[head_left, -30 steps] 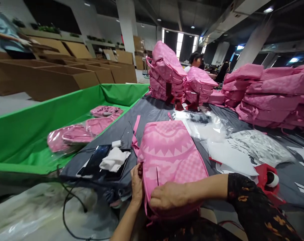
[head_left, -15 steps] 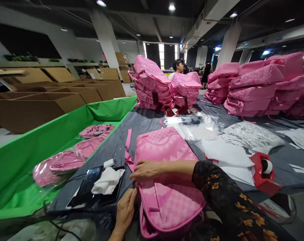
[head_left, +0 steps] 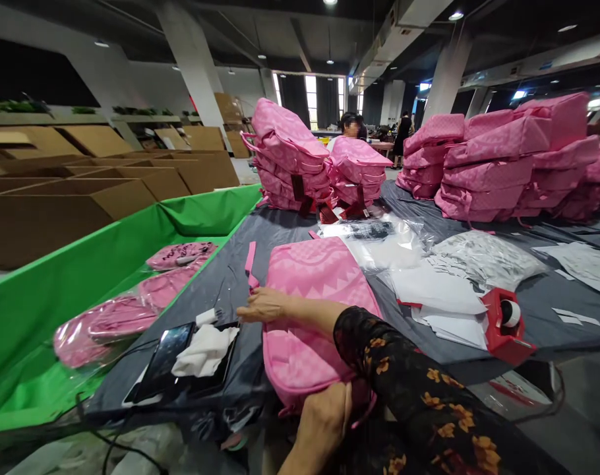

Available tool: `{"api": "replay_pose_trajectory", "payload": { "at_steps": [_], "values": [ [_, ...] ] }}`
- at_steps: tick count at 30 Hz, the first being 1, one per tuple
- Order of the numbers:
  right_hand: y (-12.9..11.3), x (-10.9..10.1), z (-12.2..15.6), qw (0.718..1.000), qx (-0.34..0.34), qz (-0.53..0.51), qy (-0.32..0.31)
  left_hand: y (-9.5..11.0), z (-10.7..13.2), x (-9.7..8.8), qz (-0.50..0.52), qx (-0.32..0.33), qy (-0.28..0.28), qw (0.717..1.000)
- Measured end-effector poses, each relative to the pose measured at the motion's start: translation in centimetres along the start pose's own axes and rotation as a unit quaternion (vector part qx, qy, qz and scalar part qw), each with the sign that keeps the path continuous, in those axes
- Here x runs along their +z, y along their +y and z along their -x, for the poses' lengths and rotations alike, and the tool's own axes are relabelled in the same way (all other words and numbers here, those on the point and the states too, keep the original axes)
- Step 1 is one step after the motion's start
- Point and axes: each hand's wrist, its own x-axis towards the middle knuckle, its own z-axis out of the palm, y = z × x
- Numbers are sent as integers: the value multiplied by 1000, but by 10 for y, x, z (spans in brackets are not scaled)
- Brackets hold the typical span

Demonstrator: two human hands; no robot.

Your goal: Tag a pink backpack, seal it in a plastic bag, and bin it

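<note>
A pink backpack (head_left: pixel 320 264) with a checked, toothed pattern lies on the dark table cover in front of me. My right hand (head_left: pixel 264 305) reaches across it from a black floral sleeve. Its fingers are bent together at the bag's left edge, just below a pink strap (head_left: pixel 251 264); what they pinch is hidden. At the bag's near edge, my left hand (head_left: pixel 324 412) is closed in a fist on the lower rim. A pink strap end hangs beside that fist.
Left of the bag lie a tablet (head_left: pixel 166 359), a white cloth (head_left: pixel 206 353) and a charger (head_left: pixel 207 318). A green bin (head_left: pixel 132 231) holds bagged pink items. To the right are white papers (head_left: pixel 433 287) and a red tape dispenser (head_left: pixel 502 330). Backpack stacks (head_left: pixel 290 158) stand behind.
My left hand has gone from beside the bag's left side to its near edge. My right hand has moved up and left along the side. The bag has shifted slightly away.
</note>
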Motion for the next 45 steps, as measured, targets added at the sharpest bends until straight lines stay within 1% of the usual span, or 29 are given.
{"api": "replay_pose_trajectory", "payload": {
  "at_steps": [1,3,5,6,8,9,10,12,13,15,17,19,22,24,26,27,28,29,31,33,34,36,37,38,39,41,42,43,45],
  "values": [
    [-1,-4,12,999,24,-11,18,2,-16,1,20,-32,20,999],
    [-10,-11,55,996,35,-42,77,0,-39,-3,66,-112,35,991],
    [-29,-12,118,989,17,-76,126,-5,-49,-12,95,-173,15,980],
    [-41,-9,154,985,10,-87,145,-6,-52,-16,93,-188,7,978],
    [-64,1,220,977,10,-112,182,-5,-56,-21,67,-180,-15,981],
    [-75,8,248,970,43,-120,206,-1,-58,-21,47,-158,-31,986],
    [-85,15,270,961,76,-124,235,4,-61,-21,23,-126,-52,990],
    [-103,31,296,935,144,-134,296,16,-68,-20,-22,-55,-88,994],
    [-112,38,302,920,168,-143,324,22,-72,-20,-37,-17,-97,994],
    [-129,47,303,889,208,-176,369,31,-79,-25,-51,49,-105,992],
    [-144,51,299,851,255,-218,403,31,-85,-34,-72,88,-117,987],
    [-156,50,295,808,316,-255,427,20,-92,-43,-116,91,-148,978],
    [-164,47,301,746,400,-295,444,-5,-103,-47,-151,107,-238,953],
    [-157,47,315,698,466,-308,448,-17,-105,-46,-145,139,-292,935],
    [-137,51,331,650,530,-311,447,-19,-101,-46,-148,168,-316,922],
    [-123,54,338,634,550,-311,446,-17,-96,-48,-153,180,-318,918],
    [-106,58,343,626,558,-313,446,-13,-90,-50,-157,193,-316,916],
    [-88,61,344,625,557,-317,445,-9,-84,-53,-159,204,-312,914],
    [-47,66,336,633,549,-326,437,-1,-74,-58,-153,225,-305,913],
    [-6,69,318,640,556,-342,405,2,-73,-62,-144,231,-301,914],
    [11,71,308,644,563,-358,375,0,-75,-62,-141,226,-298,917],
    [32,76,293,658,571,-387,303,-6,-86,-59,-145,198,-276,929],
    [34,80,289,668,569,-394,272,-9,-91,-57,-150,177,-251,940],
    [29,84,289,681,565,-393,251,-11,-94,-53,-154,158,-218,951],
    [18,89,293,693,560,-383,243,-11,-95,-48,-153,143,-182,961],
    [-22,100,306,707,555,-351,260,-4,-93,-38,-121,132,-131,975],
    [-48,105,314,712,549,-341,273,3,-90,-32,-97,128,-128,979],
    [-74,109,321,717,541,-336,285,11,-87,-25,-77,119,-143,980],
    [-122,115,330,733,509,-346,290,29,-88,-11,-64,76,-220,970]
  ]
}}
